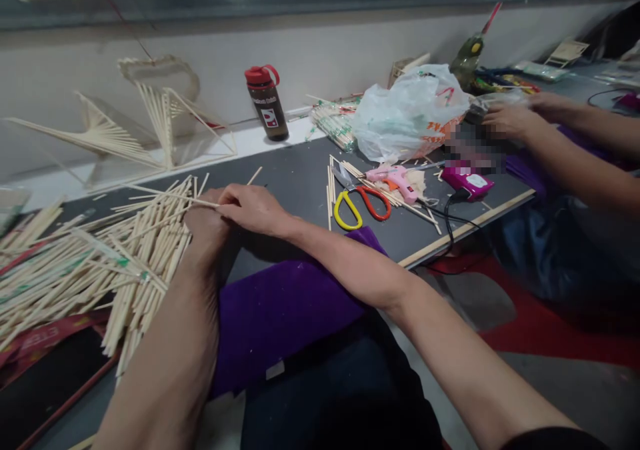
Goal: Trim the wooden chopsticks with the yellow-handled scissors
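Note:
My right hand (257, 210) is closed, its thumb and fingertips pinching the end of a thin wooden chopstick (170, 195) that points left over the pile. Close beside it, my left hand (207, 220) rests at the right edge of a big heap of loose chopsticks (145, 250). Its fingers are mostly hidden behind the wrist and the right hand, so what it holds cannot be made out. A single stick (255, 175) pokes up just beyond the right hand. Purple cloth (290, 303) lies across my lap below both forearms.
Scissors (353, 200) with yellow and red handles and a pink glue gun (395, 178) lie to the right. Behind stand a red-capped bottle (267, 107), a plastic bag (405, 113) and a stick structure (163, 120). A co-worker's hands (515, 117) are at the far right.

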`<state>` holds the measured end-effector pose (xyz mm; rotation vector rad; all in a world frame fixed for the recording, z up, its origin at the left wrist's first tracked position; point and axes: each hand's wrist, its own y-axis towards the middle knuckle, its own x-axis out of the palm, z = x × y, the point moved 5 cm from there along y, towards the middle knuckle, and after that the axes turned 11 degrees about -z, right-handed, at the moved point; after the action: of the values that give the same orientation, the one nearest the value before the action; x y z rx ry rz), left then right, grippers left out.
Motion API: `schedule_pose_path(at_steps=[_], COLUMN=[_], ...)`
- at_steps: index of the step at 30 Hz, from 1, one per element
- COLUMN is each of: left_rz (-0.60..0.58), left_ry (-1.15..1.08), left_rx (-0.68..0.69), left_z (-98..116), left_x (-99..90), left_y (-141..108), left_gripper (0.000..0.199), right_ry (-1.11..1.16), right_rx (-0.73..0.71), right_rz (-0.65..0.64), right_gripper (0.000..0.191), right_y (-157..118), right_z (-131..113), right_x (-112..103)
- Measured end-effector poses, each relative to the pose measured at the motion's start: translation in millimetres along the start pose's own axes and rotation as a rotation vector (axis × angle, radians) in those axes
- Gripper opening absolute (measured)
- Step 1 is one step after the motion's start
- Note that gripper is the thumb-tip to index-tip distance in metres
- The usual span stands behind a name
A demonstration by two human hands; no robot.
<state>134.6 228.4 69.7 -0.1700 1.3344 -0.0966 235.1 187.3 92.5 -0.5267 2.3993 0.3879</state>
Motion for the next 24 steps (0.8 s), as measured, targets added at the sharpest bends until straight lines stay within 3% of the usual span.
schedule_pose_path(at_steps=[5,9,13,18,24], left_rz=[0.054,0.127,0.099,0.088,0.119], left_ry=[0.221,0.099,0.099,0.082,0.076], left_rx=[-0.031,0.038,0.093,0.141,0.197], left_z=[-1,-9,-13,-9,-6], left_x=[-0.9,-1.5,-1.0,4.4,13.6], left_y=[-8,-13,-11,-1,4], left_gripper=[0.012,0.032,0.034,0.038,0.038], right_ry=[-0.021,0.014,-0.052,-0.182,-0.323], right_rx=[0.005,0.111,0.246,0.437,0.501], right_rz=[0.035,0.193,0.279,0.215,0.074], right_gripper=[0.015,0.012,0.016,0.016,0.02], right_y=[1,1,-7,-16,-17], right_z=[5,27,60,83,70], right_x=[-6,-36,-68,-79,-64])
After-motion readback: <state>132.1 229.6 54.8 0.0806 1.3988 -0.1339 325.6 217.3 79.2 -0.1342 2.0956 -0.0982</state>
